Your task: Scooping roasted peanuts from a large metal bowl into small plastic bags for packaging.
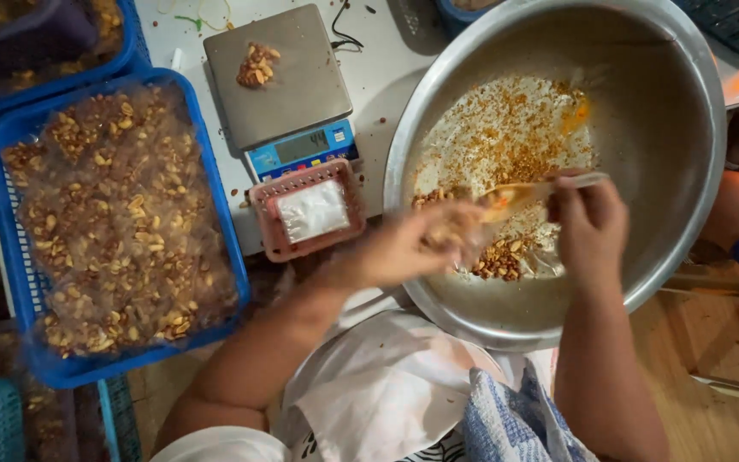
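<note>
Scooping step: our right hand (590,224) clamps a scoop (530,192) over the bowl (686,111); our left hand (404,250) pinches a bag (459,227) just beside, needing steady tipping.

My hands (404,252) (590,224) are inside the bowl (669,128); left of it sits the scale (280,81) with nuts (257,65) on it, then the basket (215,188) of packets.

My white surface (382,81): steel bowl (677,128) at right edge, scale (280,85) mid-back, small pink basket (308,210) at front edge, blue basket (215,184) at left.
</note>
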